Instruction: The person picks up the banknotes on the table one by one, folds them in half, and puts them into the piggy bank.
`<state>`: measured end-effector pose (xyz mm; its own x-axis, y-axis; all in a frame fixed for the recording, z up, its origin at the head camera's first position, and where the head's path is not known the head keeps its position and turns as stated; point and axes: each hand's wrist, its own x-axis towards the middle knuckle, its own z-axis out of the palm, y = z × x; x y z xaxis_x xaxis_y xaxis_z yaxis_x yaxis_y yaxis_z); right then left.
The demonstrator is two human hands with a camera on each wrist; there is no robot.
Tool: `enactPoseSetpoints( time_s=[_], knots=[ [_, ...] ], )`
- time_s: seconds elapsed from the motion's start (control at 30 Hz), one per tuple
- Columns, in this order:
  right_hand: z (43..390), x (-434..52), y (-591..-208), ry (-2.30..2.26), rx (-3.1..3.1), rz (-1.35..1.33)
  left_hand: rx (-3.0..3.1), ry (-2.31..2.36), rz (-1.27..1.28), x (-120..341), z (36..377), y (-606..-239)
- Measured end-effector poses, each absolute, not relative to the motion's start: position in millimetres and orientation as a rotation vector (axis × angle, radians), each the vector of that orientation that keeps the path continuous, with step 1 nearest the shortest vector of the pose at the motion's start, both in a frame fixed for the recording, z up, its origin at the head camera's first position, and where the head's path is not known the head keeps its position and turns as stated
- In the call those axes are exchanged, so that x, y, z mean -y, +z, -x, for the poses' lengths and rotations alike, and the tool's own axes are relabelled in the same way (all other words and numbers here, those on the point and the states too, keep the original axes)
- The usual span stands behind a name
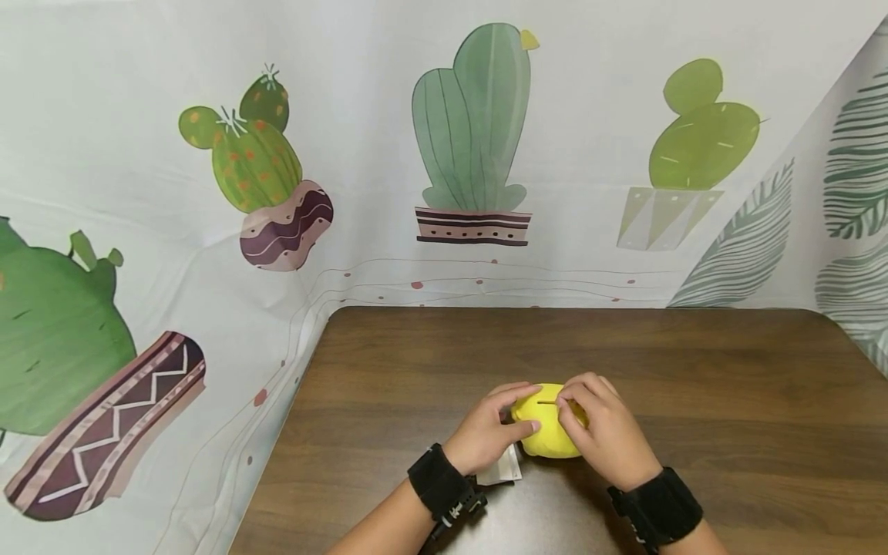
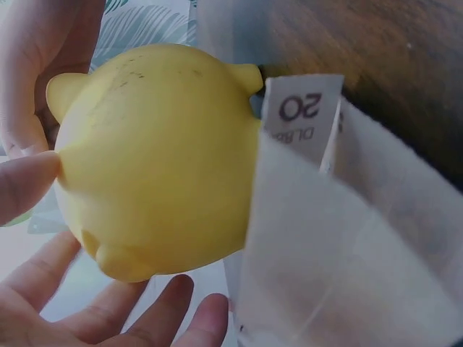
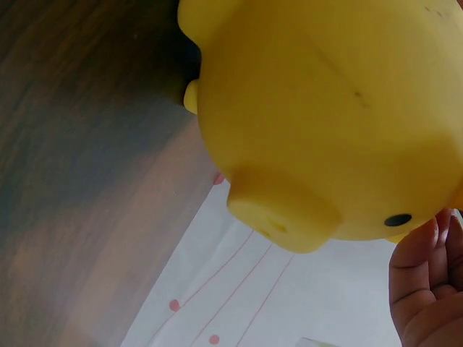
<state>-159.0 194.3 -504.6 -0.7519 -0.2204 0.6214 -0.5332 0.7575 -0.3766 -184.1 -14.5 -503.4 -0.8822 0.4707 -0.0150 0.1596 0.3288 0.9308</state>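
At the tabletop's (image 1: 624,354) near edge, both hands cup a yellow piggy bank (image 1: 548,432); left hand (image 1: 482,435) curled round its side, right hand (image 1: 603,432) pinching at the slot; looks light, smooth, slippery; best gripped round the body.

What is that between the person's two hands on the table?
A yellow piggy bank, seen best in the head view. The left hand and right hand hold it from either side, fingers by its coin slot.
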Motion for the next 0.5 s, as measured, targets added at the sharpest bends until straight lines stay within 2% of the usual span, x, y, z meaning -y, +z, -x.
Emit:
enactPoseSetpoints(
  time_s=[0.5],
  knots=[
    [159.1, -195.7, -503.7, 0.776, 2.404, -0.574, -2.372, 1.404, -0.530, 29.1, 189.0, -491.7]
  ],
)
